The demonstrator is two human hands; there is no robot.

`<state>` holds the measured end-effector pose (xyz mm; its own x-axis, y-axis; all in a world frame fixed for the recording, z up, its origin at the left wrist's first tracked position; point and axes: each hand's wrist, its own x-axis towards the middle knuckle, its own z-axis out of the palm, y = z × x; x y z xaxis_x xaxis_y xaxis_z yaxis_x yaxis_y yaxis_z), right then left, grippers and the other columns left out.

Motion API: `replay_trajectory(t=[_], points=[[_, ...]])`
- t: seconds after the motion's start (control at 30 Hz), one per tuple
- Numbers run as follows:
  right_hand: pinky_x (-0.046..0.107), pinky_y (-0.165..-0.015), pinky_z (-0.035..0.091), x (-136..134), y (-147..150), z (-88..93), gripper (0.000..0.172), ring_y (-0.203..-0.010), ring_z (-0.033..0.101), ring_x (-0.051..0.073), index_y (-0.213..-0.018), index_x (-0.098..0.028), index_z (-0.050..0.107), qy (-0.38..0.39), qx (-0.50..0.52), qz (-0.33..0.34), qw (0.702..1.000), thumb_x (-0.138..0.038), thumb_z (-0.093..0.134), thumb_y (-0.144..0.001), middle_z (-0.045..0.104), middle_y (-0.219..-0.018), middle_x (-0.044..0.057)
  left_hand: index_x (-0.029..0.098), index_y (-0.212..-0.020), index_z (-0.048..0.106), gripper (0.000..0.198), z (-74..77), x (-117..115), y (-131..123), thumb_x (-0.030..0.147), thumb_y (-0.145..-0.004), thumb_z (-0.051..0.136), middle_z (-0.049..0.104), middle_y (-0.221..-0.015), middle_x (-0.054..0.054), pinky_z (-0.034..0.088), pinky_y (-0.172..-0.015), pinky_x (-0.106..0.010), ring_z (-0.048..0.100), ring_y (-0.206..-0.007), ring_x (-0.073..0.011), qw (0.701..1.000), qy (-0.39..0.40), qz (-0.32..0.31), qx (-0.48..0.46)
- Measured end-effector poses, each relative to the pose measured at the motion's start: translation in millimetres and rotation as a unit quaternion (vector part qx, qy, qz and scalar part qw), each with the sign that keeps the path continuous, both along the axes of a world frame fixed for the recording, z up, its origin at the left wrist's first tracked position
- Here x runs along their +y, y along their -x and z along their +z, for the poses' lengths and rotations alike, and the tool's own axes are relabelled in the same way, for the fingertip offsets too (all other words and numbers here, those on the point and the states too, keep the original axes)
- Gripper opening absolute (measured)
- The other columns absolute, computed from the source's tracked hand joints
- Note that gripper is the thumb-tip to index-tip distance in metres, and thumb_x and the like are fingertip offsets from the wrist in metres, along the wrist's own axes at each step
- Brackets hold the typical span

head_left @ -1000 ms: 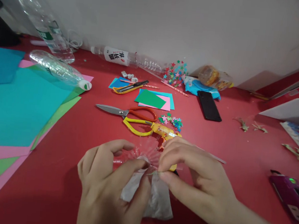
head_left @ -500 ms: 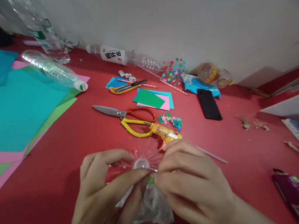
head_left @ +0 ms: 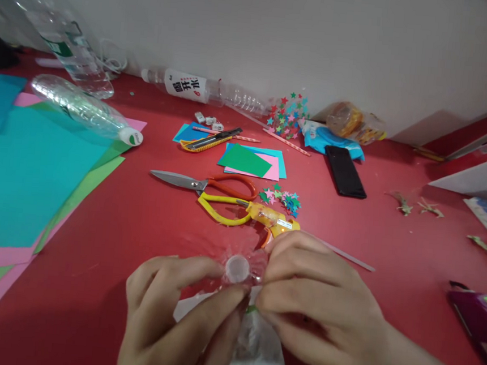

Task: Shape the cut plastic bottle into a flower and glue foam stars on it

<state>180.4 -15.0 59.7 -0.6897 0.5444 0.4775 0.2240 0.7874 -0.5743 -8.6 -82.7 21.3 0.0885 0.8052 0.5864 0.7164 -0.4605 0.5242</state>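
A clear plastic bottle top [head_left: 237,268] with strips fanning out around its round mouth is between my hands near the front of the table. My left hand [head_left: 181,313] is closed, thumb and fingers gripping its near left side. Opposite it, my right hand [head_left: 318,305] pinches the near right edge of the strips; its fingertips are partly hidden. Beneath both hands lies a crumpled translucent bag [head_left: 261,349] with a bit of green. Just beyond them is a yellow glue gun [head_left: 266,216] with an orange trigger, beside scissors [head_left: 179,180] with red and yellow handles.
Star confetti [head_left: 282,199], paper pieces [head_left: 245,161], a box cutter [head_left: 208,141] and a black phone [head_left: 345,171] lie farther back. Coloured sheets [head_left: 25,186] and a plastic bottle [head_left: 80,103] are left. A purple device [head_left: 477,313] lies right. Bottles line the wall.
The bottle top has shifted slightly right and its round mouth faces me more fully. My fingers stay pinched on it. The whole view has moved a little.
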Motion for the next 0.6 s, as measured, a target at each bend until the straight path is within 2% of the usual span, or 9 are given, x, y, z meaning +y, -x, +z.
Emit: replay_trajectory(t=[0.1,0.27,0.47,0.6], points=[[0.031,-0.073,0.052,0,1,-3.3,0.017,-0.071,0.054,0.012,-0.084,-0.013,0.065,-0.026,-0.007,-0.004,1.0,-0.012,0.05,-0.091,0.065,-0.074,0.003,0.024,-0.095,0.067,0.027,-1.0,1,0,0.004,-0.079,0.063,0.059,-0.104,-0.004,0.044,-0.081,-0.042,0.054,-0.089,-0.0209,1.0,-0.012,-0.003,0.006],[0.032,-0.077,0.056,-5,-2,-5.1,0.02,-0.077,0.062,0.015,-0.082,-0.015,0.067,-0.131,-0.014,-0.03,0.991,-0.011,0.05,-0.092,0.068,-0.071,0.003,0.025,-0.098,0.069,0.031,-1.9,2,3,0.001,-0.079,0.062,0.06,-0.102,-0.004,0.043,-0.08,-0.043,0.055,-0.089,-0.0205,0.999,-0.03,-0.008,0.025],[0.03,-0.079,0.057,-7,-2,-4.1,0.023,-0.076,0.064,0.014,-0.081,-0.013,0.068,-0.148,-0.013,-0.043,0.988,-0.011,0.05,-0.094,0.069,-0.072,0.004,0.025,-0.099,0.069,0.033,-3.4,1,10,0.001,-0.076,0.065,0.061,-0.103,-0.005,0.043,-0.079,-0.042,0.056,-0.088,-0.0202,0.998,-0.031,-0.033,0.055],[0.031,-0.079,0.056,-6,0,-6.7,0.018,-0.078,0.064,0.015,-0.081,-0.012,0.068,-0.144,-0.003,-0.045,0.989,-0.01,0.053,-0.092,0.069,-0.073,0.005,0.025,-0.099,0.069,0.035,-4.0,2,9,0.0,-0.075,0.065,0.063,-0.103,-0.004,0.044,-0.078,-0.042,0.057,-0.088,-0.0198,0.998,-0.025,-0.034,0.05]])
